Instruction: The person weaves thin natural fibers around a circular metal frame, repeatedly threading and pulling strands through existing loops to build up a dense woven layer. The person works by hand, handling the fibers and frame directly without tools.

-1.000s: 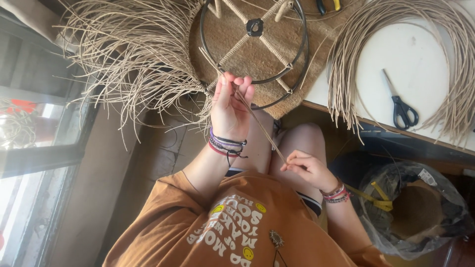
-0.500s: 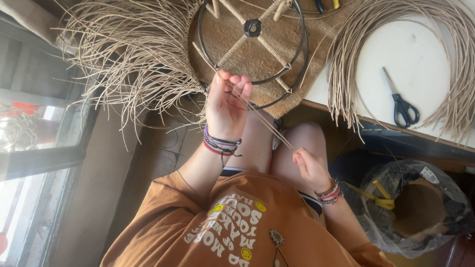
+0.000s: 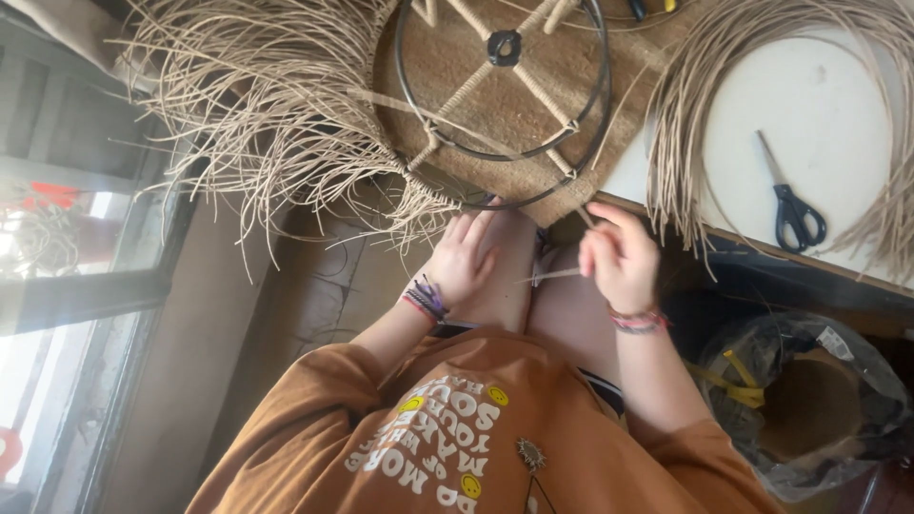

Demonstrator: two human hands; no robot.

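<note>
white tabletop point(image 3: 819, 105) fills the upper right; at upper centre our black wire ring point(image 3: 505, 143) trails straw fringe point(image 3: 238, 105), our left hand point(image 3: 462, 257) loosely curled under it, our right hand point(image 3: 619, 252) pinching a straw strand point(image 3: 557, 274), scissors point(image 3: 788, 205) right

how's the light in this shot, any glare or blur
Head view: strong daylight glare washes out the window on one side; the straw strands and scissors look sharp; the right hand is slightly soft; the area near the plastic bag lies in shadow.
</note>
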